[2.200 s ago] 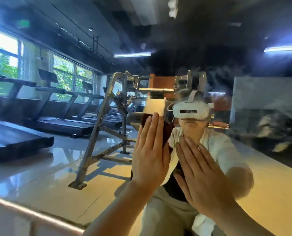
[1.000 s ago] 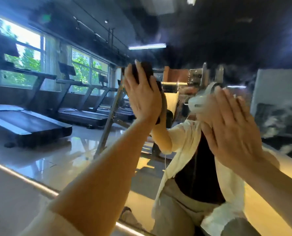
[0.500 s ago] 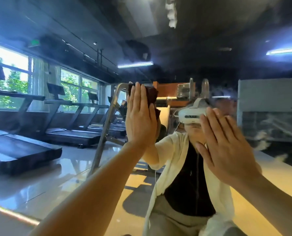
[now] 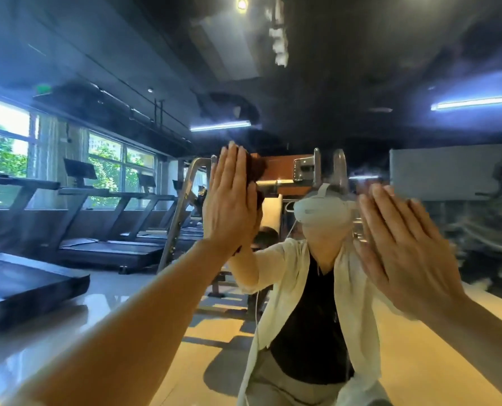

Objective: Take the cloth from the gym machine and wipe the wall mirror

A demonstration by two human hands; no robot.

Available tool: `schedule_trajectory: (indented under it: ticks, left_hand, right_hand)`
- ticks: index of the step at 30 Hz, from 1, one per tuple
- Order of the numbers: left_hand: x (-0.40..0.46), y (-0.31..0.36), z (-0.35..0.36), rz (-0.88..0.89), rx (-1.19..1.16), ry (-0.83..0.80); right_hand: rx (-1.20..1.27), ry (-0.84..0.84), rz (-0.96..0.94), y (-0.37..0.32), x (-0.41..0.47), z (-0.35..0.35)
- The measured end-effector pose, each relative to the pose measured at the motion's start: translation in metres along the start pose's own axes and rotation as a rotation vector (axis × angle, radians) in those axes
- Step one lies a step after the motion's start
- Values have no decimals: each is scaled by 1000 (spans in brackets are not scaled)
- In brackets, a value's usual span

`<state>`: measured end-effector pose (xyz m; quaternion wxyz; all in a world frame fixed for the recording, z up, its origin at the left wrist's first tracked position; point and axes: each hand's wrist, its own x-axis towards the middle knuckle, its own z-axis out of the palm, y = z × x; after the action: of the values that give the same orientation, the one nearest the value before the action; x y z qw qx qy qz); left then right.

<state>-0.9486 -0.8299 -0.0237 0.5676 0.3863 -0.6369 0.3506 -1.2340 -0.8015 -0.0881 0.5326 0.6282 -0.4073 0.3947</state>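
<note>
Gym reflected in large wall mirror [image 4: 68,288]. My left hand [image 4: 229,206] flat, fingers straight, pressing dark brown cloth [image 4: 255,171] onto glass, mid-mirror. Right hand [image 4: 402,247] flat, empty. Risk: unpinched cloth slips, drops; bare palm smears glass.

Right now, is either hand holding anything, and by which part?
The left hand presses the dark cloth flat against the mirror, palm and straight fingers over its middle. The right hand holds nothing.

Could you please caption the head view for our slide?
Left hand presses a dark cloth flat against the wall mirror; right hand open beside it.
</note>
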Motion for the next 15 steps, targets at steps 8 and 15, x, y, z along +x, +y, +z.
schedule_trajectory:
  ticks: [8,15]
  left_hand:
    - [131,70,13,-191,77,124]
    - [103,127,34,409,62,-45]
  right_hand:
    - [-113,59,197,61,74,-11]
    - [-93,139,112,56,102,-3]
